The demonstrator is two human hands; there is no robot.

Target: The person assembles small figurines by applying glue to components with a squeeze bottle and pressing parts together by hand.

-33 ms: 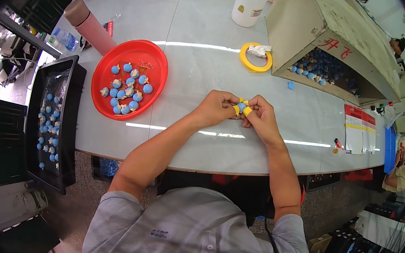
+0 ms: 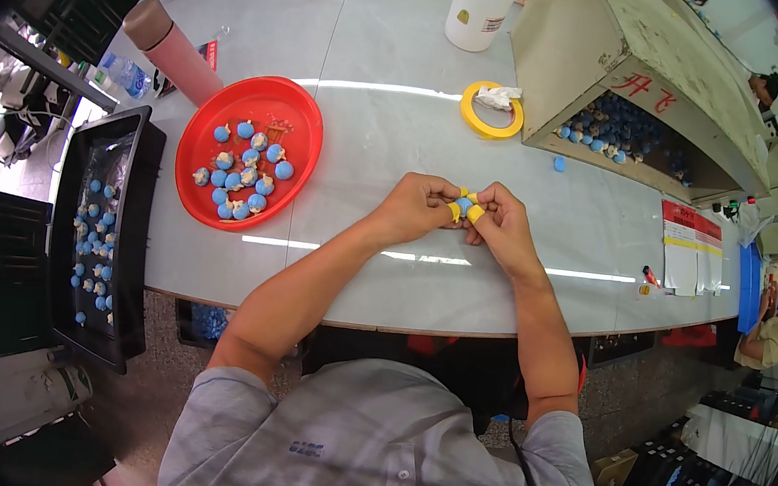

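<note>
Two-handed pinch low over the table (image 2: 373, 126): left hand (image 2: 417, 210) and right hand (image 2: 506, 223) touching, each grip clenched on one small blue piece (image 2: 463, 204) between yellow-capped fingertips (image 2: 454, 212), near the red tray (image 2: 199, 140) of similar blue pieces (image 2: 245, 179).

A white bottle (image 2: 479, 6) with a pale label stands far centre; right of it a big cardboard box (image 2: 638, 75) lies open; a red-and-white printed sheet (image 2: 686, 250) lies near right
</note>
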